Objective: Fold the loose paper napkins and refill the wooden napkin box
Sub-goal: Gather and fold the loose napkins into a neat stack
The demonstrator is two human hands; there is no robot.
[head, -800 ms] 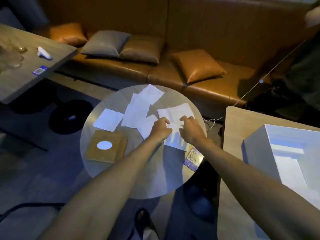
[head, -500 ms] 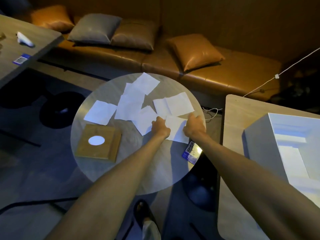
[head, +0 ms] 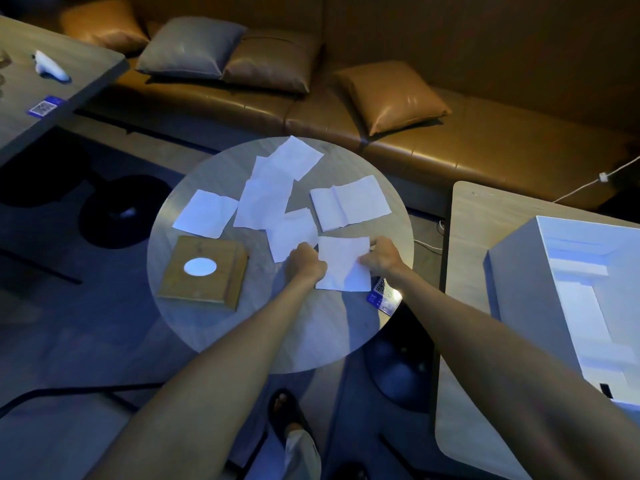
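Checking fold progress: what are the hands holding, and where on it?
One napkin, between both hands: the left hand has its left edge, the right hand its right edge near the top corner.

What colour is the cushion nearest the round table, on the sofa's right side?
The cushion is a shiny tan, caramel brown, seen in the head view.

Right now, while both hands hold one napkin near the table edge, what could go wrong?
1. The held napkin, gripped by the left hand and right hand, looks creased, so the fold may come out uneven.
2. It lies close to the round table rim, over a blue QR card; a pull might drag either off.
3. The left forearm could brush the overlapping loose napkins.
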